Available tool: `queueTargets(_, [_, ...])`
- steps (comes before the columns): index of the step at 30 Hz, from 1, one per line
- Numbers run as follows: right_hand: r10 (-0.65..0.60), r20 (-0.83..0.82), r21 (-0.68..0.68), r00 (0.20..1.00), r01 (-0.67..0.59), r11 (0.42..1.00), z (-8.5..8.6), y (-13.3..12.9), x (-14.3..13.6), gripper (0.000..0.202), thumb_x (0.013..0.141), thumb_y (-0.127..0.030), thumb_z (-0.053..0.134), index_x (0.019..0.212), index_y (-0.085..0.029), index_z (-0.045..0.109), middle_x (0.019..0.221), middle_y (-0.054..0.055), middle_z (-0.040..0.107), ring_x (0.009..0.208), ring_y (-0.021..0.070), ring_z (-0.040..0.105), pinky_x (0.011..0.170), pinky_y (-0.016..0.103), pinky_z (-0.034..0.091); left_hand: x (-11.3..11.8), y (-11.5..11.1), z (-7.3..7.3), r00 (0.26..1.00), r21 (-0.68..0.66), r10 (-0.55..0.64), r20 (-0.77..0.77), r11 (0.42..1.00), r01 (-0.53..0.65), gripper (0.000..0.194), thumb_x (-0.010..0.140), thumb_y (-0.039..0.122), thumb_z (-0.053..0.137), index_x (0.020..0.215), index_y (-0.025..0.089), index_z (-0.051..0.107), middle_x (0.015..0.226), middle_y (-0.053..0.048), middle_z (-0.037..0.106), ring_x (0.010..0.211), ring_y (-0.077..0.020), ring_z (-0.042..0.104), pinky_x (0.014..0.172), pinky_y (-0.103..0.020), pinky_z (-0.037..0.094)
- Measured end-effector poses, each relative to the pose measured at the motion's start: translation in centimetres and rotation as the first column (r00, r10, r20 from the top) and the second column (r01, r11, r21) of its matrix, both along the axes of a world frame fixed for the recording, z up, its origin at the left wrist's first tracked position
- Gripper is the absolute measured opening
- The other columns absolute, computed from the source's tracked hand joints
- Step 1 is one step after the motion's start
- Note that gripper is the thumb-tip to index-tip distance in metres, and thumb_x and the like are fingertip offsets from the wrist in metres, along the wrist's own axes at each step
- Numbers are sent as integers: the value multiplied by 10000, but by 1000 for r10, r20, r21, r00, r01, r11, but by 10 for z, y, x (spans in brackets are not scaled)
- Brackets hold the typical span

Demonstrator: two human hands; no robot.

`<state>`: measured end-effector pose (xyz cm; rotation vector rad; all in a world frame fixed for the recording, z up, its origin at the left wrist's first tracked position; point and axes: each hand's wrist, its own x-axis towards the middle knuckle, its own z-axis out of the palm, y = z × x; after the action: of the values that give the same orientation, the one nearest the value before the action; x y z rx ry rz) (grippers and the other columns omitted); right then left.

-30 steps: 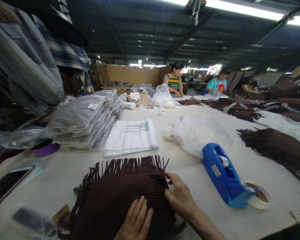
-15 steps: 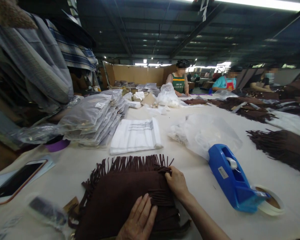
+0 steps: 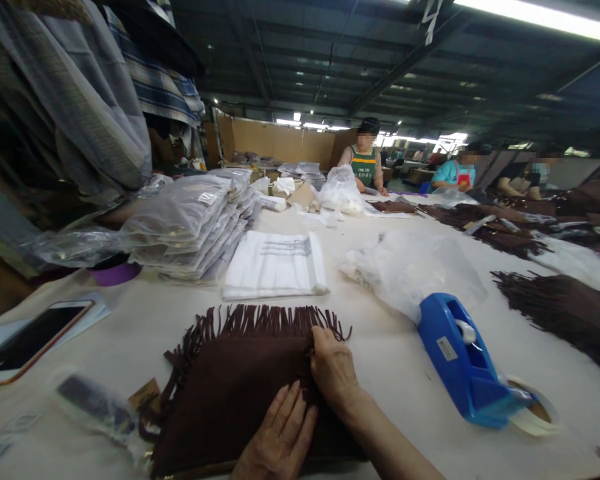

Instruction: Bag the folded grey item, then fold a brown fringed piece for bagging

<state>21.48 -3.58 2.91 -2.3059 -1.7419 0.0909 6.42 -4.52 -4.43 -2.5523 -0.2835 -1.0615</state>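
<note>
A dark brown fringed bag point(image 3: 230, 393) lies flat on the table in front of me, its fringe pointing away and a gold-coloured edge towards me. My left hand point(image 3: 280, 437) rests flat on the bag's lower right part, fingers stretched out. At the upper right corner, my right hand point(image 3: 334, 365) has its fingers curled on the fringe point(image 3: 280, 321). The right fingertips are partly hidden. Left of the bag are a brown tag point(image 3: 144, 395) and a dark piece in clear plastic point(image 3: 95, 407).
A blue tape dispenser point(image 3: 467, 360) stands right, by a tape roll point(image 3: 540, 413). Beyond are a clear plastic bag point(image 3: 415, 267), folded white cloth point(image 3: 275, 265) and stacked bagged goods point(image 3: 185, 213). A phone point(image 3: 33, 340) lies left; more brown fringed pieces point(image 3: 565, 310) lie right. Several people work farther back.
My right hand has moved left and inward along the bag's right side. Strands that lay loose across that side are no longer visible there. My left hand stays nearly in place.
</note>
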Motion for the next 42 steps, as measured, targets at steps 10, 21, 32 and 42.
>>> queueTargets(10, [117, 34, -45, 993, -116, 992, 13, 7, -37, 231, 719, -37, 462, 903, -137, 560, 889, 111, 600, 813, 234, 594, 654, 318, 462, 3, -1, -28, 990, -39, -37, 133, 998, 43, 330, 837, 56, 338, 1073, 111, 561, 1051, -122, 601, 1172, -290, 456, 1003, -478, 374])
queueTargets(21, [278, 75, 26, 958, -280, 960, 18, -13, -45, 236, 719, -55, 466, 917, -131, 570, 916, 111, 576, 792, 244, 542, 664, 388, 475, -7, 1, -18, 998, -49, -12, -59, 999, 9, 312, 854, 85, 401, 1118, 146, 556, 1013, -92, 634, 1088, -249, 533, 994, -437, 392])
queueTargets(32, [-9, -112, 209, 994, 32, 977, -24, -19, 33, 442, 890, -290, 359, 1247, -45, 446, 1304, 190, 465, 1254, 282, 358, 1041, 498, 258, 3, 1, -10, 998, -6, -10, 63, 1000, 11, 364, 866, 72, 272, 1076, 66, 570, 1116, -159, 571, 1164, -322, 461, 912, -421, 454])
queueTargets(42, [377, 275, 267, 885, -446, 854, -76, -12, 22, 412, 763, -147, 361, 1026, -251, 660, 1247, 106, 545, 1193, 344, 422, 921, 576, 334, 21, -3, -11, 991, 57, 132, -2, 990, -132, 273, 864, 226, 396, 1040, 124, 578, 1122, -102, 608, 1073, -246, 546, 945, -358, 425])
